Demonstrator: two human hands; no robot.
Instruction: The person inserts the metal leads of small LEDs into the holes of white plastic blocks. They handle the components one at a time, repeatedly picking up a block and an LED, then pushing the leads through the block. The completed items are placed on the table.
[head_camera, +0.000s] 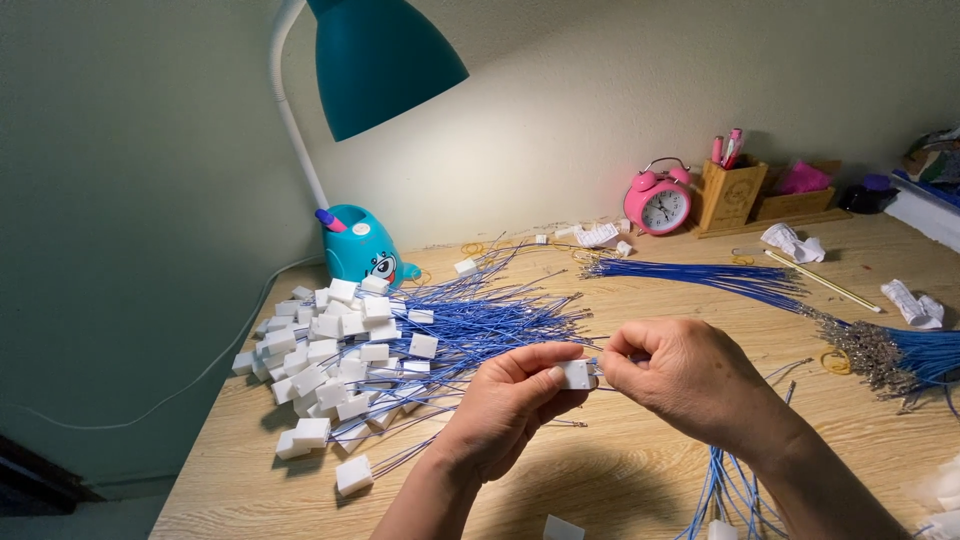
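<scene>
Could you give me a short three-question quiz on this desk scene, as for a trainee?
1. True or false: the left hand pinches a small white block.
2. Which side of the desk holds the pile of white blocks: the person's left or right?
3. What colour is the alarm clock: A green, B pink, C black?

Key
1. True; the right hand meets it at the block.
2. Left, below the teal lamp.
3. B, pink.
</scene>
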